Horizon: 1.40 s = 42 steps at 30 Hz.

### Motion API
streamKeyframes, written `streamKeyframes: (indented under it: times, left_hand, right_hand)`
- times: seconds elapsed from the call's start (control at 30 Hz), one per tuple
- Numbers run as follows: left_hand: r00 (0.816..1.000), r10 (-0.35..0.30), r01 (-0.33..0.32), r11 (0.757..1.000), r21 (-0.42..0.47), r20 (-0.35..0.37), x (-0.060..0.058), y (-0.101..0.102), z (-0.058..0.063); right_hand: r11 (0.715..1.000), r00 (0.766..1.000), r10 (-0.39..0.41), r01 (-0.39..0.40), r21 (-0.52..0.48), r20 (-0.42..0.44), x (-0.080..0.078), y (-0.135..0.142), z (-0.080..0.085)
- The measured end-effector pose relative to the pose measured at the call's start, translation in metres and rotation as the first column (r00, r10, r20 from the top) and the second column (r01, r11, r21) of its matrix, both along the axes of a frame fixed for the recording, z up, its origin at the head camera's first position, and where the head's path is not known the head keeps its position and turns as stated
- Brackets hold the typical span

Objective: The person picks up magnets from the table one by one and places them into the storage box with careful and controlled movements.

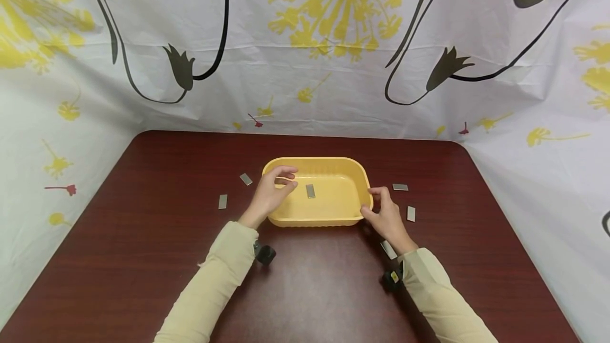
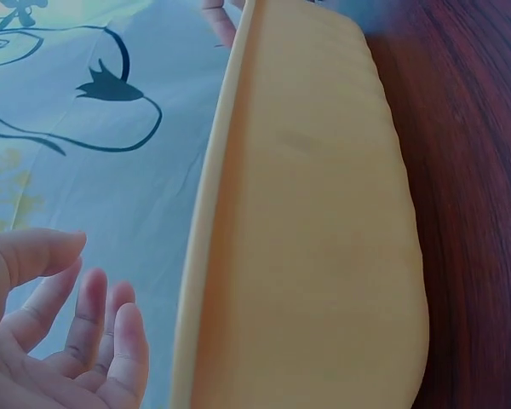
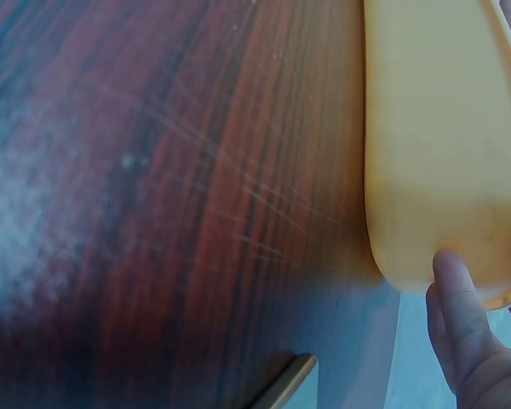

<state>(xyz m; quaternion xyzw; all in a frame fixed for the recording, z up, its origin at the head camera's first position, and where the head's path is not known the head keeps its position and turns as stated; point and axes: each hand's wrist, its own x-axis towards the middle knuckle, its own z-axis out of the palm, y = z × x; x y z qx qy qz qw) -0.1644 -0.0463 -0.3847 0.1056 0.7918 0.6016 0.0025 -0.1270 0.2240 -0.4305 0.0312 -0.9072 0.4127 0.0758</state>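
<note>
A yellow plastic tub (image 1: 333, 165) stands in the middle of a dark red wooden table (image 1: 143, 237). One small grey metal plate (image 1: 310, 190) lies flat on the tub's floor. My left hand (image 1: 286, 179) hovers over the tub's left rim, fingers loosely curled and empty; the left wrist view shows the bare palm (image 2: 77, 315) beside the tub's wall (image 2: 324, 221). My right hand (image 1: 374, 202) is at the tub's near right corner. Its thumb (image 3: 456, 290) presses the outer wall (image 3: 443, 136) and a finger reaches over the rim.
Loose metal plates lie on the table: two left of the tub (image 1: 245, 179) (image 1: 222, 201), two to its right (image 1: 400, 187) (image 1: 411, 214), one by my right wrist (image 1: 388, 249) (image 3: 285, 388). A flower-printed sheet (image 1: 333, 41) walls in the back and sides.
</note>
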Motion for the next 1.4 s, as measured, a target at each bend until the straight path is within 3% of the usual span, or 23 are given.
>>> streamKeyframes:
  times: [0.5, 0.83, 1.07, 1.4]
  left_hand:
    - [0.992, 0.092, -0.094, 0.995, 0.022, 0.087, 0.002, -0.029, 0.007]
    - [0.989, 0.136, -0.140, 0.988, 0.067, 0.064, 0.006, -0.047, -0.001]
    - [0.980, 0.173, -0.179, 0.982, 0.057, 0.098, 0.009, -0.060, -0.006]
    - [0.978, 0.154, -0.166, 0.984, 0.072, 0.141, 0.014, -0.071, -0.011]
  right_hand:
    - [1.000, 0.999, -0.020, 0.020, 0.000, 0.026, 0.000, -0.001, 0.002]
    - [1.000, 0.999, -0.012, 0.013, -0.006, 0.034, 0.000, -0.001, 0.002]
    - [1.000, 0.999, -0.010, 0.010, -0.008, 0.033, 0.000, -0.001, 0.003]
    - [1.000, 0.999, -0.012, 0.012, -0.006, 0.048, 0.001, 0.000, 0.002]
